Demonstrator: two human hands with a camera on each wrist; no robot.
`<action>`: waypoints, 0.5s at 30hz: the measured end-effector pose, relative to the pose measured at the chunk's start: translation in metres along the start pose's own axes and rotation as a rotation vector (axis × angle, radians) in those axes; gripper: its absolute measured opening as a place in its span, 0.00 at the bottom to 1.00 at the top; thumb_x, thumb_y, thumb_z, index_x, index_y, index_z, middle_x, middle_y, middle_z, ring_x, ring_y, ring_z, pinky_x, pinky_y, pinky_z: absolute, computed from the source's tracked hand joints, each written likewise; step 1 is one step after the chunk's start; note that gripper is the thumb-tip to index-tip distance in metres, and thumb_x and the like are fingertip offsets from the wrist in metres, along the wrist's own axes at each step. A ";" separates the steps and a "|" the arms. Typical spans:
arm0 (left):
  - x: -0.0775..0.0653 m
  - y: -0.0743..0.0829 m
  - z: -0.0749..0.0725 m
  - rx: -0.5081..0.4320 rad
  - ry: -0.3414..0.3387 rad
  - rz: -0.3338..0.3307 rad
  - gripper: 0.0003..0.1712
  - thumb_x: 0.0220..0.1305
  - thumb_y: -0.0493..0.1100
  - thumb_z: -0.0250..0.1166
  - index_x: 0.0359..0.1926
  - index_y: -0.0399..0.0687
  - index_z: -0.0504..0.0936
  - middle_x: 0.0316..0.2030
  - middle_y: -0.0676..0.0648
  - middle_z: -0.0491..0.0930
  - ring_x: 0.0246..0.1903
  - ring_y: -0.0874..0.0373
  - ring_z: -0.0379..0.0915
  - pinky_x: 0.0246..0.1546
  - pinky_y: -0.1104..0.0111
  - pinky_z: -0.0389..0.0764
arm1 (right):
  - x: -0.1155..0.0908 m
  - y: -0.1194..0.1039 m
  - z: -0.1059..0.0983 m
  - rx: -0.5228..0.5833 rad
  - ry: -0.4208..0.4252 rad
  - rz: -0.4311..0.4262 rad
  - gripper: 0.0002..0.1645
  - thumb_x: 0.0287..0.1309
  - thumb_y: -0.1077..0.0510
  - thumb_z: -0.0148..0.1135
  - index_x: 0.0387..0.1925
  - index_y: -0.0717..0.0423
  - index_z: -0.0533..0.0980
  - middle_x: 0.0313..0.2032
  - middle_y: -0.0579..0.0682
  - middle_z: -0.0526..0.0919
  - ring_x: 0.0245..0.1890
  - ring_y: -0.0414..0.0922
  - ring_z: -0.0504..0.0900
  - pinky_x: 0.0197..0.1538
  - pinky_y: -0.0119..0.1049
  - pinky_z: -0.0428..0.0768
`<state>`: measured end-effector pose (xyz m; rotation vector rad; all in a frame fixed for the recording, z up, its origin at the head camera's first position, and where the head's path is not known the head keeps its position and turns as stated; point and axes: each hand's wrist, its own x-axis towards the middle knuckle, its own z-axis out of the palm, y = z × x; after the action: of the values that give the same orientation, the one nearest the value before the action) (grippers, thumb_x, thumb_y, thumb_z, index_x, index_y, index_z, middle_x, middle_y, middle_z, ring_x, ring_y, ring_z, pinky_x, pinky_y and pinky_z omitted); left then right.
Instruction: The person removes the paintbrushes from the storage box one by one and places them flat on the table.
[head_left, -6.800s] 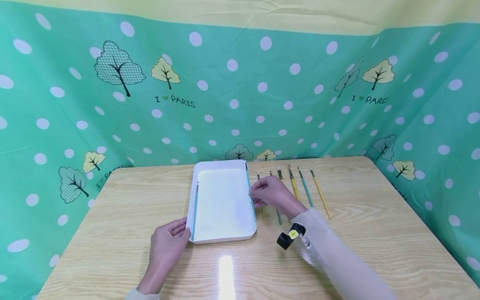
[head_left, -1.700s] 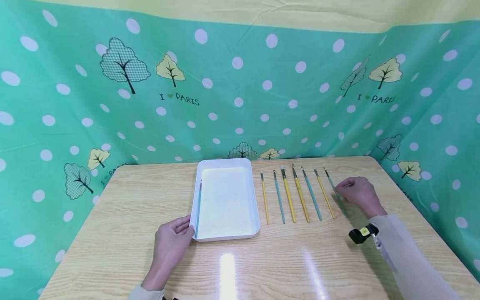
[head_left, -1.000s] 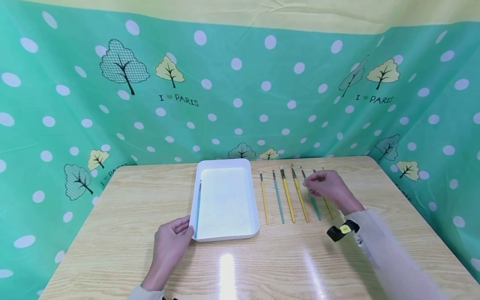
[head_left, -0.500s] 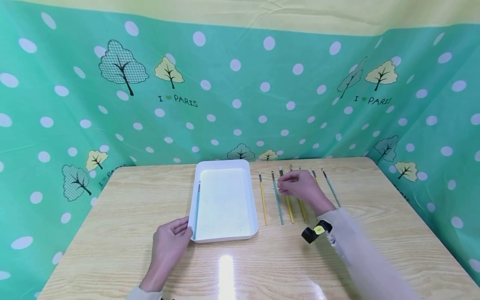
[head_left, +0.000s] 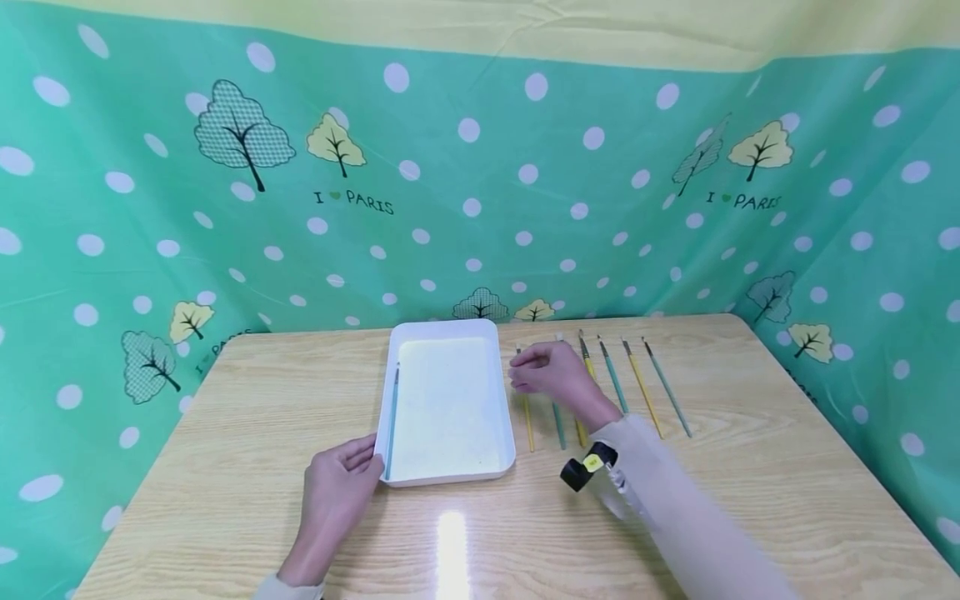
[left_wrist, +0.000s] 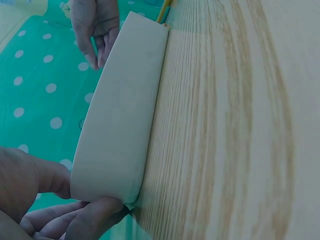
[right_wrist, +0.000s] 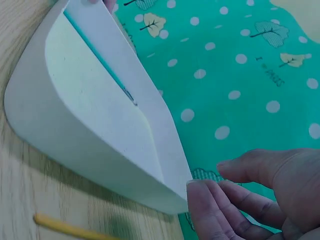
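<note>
My left hand grips the near left corner of a white tray, thumb on the rim and fingers beneath, as the left wrist view shows. Inside the tray, along its left wall, lies a teal paintbrush. My right hand hovers over the left end of a row of paintbrushes, just right of the tray. In the right wrist view its thumb and fingers stand apart with nothing between them. Under it, a yellow-handled paintbrush and a teal one are partly covered.
Further right in the row lie a teal paintbrush, a yellow one and another teal one at the end. The wooden table backs onto a green dotted curtain.
My right hand first held a teal paintbrush at the tray's right wall. That paintbrush was set down at the row's right end, and the hand moved back left. My left hand stayed put.
</note>
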<state>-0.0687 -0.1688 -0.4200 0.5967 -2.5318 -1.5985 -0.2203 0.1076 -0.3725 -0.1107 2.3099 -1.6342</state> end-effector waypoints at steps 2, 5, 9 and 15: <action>0.000 0.000 0.000 -0.001 -0.001 -0.002 0.22 0.67 0.37 0.62 0.60 0.35 0.80 0.55 0.34 0.84 0.55 0.42 0.84 0.50 0.69 0.89 | 0.000 -0.003 0.006 0.008 -0.015 -0.014 0.14 0.65 0.66 0.65 0.50 0.68 0.81 0.44 0.62 0.87 0.41 0.51 0.90 0.54 0.46 0.90; 0.001 0.001 -0.001 0.000 -0.001 -0.002 0.22 0.67 0.37 0.62 0.60 0.35 0.81 0.54 0.34 0.85 0.55 0.43 0.84 0.50 0.70 0.89 | 0.001 -0.005 0.016 0.039 -0.038 -0.024 0.15 0.64 0.66 0.66 0.51 0.69 0.80 0.43 0.62 0.86 0.41 0.50 0.90 0.52 0.42 0.91; 0.002 0.001 -0.001 0.004 -0.002 0.001 0.22 0.67 0.38 0.62 0.60 0.35 0.81 0.54 0.34 0.85 0.55 0.43 0.84 0.49 0.70 0.89 | 0.003 -0.007 0.029 0.041 -0.057 -0.030 0.16 0.63 0.66 0.67 0.52 0.69 0.80 0.42 0.60 0.86 0.39 0.47 0.90 0.49 0.37 0.92; 0.000 0.000 -0.001 0.014 -0.014 -0.012 0.23 0.67 0.38 0.62 0.61 0.34 0.79 0.55 0.33 0.84 0.56 0.41 0.83 0.49 0.69 0.89 | 0.002 -0.013 0.049 -0.013 -0.111 0.001 0.17 0.64 0.64 0.67 0.53 0.66 0.80 0.42 0.57 0.88 0.42 0.49 0.90 0.52 0.41 0.91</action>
<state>-0.0687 -0.1698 -0.4193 0.6058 -2.5567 -1.5960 -0.2096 0.0586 -0.3758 -0.1977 2.2372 -1.5714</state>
